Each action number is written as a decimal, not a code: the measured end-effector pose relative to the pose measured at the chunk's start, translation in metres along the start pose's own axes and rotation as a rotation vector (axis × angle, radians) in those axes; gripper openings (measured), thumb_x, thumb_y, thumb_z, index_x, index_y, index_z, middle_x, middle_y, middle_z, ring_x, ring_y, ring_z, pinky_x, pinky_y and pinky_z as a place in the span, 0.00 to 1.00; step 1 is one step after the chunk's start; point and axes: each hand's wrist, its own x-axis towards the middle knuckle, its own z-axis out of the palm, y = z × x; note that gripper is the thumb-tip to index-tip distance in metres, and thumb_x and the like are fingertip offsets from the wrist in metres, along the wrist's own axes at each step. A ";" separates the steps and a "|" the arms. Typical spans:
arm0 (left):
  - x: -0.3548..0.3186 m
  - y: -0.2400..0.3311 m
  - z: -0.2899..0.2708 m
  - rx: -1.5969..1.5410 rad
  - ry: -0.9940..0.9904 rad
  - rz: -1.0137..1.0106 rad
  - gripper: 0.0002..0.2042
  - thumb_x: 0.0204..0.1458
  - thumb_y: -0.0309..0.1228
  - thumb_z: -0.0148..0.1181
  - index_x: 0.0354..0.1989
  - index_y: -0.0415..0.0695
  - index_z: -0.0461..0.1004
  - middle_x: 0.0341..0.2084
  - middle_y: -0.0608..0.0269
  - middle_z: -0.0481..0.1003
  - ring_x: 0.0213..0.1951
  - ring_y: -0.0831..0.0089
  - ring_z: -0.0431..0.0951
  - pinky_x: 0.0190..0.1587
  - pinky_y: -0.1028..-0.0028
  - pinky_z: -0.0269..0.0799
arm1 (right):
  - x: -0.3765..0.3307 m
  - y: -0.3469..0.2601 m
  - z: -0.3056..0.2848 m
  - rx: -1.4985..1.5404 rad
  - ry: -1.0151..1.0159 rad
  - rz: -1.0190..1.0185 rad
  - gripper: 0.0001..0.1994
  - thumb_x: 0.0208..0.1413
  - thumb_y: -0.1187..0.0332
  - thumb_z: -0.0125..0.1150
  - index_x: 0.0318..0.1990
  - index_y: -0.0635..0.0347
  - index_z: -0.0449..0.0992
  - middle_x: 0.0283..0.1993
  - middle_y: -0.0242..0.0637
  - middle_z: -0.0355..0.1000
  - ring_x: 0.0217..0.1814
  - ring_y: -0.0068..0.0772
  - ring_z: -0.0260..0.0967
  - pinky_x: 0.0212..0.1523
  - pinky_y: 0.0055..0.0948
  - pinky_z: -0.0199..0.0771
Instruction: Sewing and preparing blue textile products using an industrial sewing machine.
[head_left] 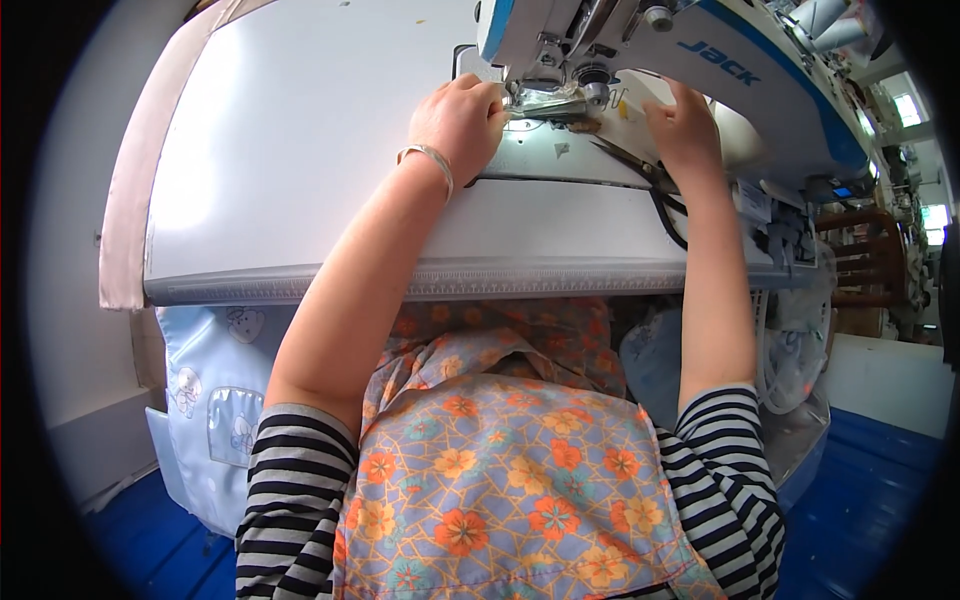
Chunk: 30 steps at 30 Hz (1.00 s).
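My left hand (460,122) is closed, with its knuckles up, just left of the presser foot area of a white and blue sewing machine (740,75). Its fingertips are hidden, so what they pinch cannot be made out. On the other side of the needle, my right hand (686,128) reaches under the machine's arm. Its fingers are curled and partly covered by the machine head; anything in them is too small to tell. Below that hand lies a pair of dark scissors (655,178), blades toward the needle plate (520,142).
The white sewing table (280,140) has a ruler strip (480,280) along its front edge. Small scraps (562,150) lie near the needle. Light blue printed fabric (205,400) hangs below the table at left. A clear plastic bag (795,350) hangs at right, near a wooden chair (865,255).
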 end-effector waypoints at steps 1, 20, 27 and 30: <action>0.001 -0.001 0.000 -0.002 0.051 0.040 0.07 0.55 0.33 0.57 0.32 0.43 0.76 0.35 0.58 0.77 0.42 0.57 0.77 0.45 0.62 0.72 | -0.014 -0.001 -0.002 0.095 0.018 -0.011 0.14 0.58 0.71 0.60 0.52 0.62 0.76 0.59 0.47 0.72 0.50 0.42 0.76 0.50 0.34 0.76; 0.096 -0.017 0.003 0.290 -0.239 0.049 0.12 0.45 0.31 0.64 0.40 0.43 0.80 0.45 0.52 0.78 0.54 0.56 0.73 0.58 0.64 0.68 | -0.112 -0.018 -0.007 0.229 0.034 -0.162 0.14 0.53 0.79 0.62 0.48 0.63 0.77 0.59 0.47 0.71 0.58 0.48 0.72 0.57 0.39 0.73; 0.100 -0.049 0.027 0.135 -0.102 0.068 0.17 0.45 0.32 0.65 0.45 0.44 0.79 0.50 0.53 0.76 0.58 0.58 0.71 0.61 0.63 0.66 | -0.111 -0.019 -0.007 0.202 0.040 -0.171 0.12 0.52 0.78 0.62 0.46 0.63 0.78 0.57 0.45 0.73 0.57 0.47 0.72 0.57 0.39 0.72; 0.102 -0.055 0.026 0.115 -0.107 0.098 0.17 0.46 0.33 0.64 0.46 0.44 0.79 0.50 0.53 0.76 0.58 0.58 0.70 0.62 0.63 0.65 | -0.111 -0.020 -0.009 0.197 0.030 -0.159 0.12 0.52 0.78 0.62 0.46 0.63 0.78 0.56 0.44 0.73 0.57 0.47 0.72 0.57 0.39 0.72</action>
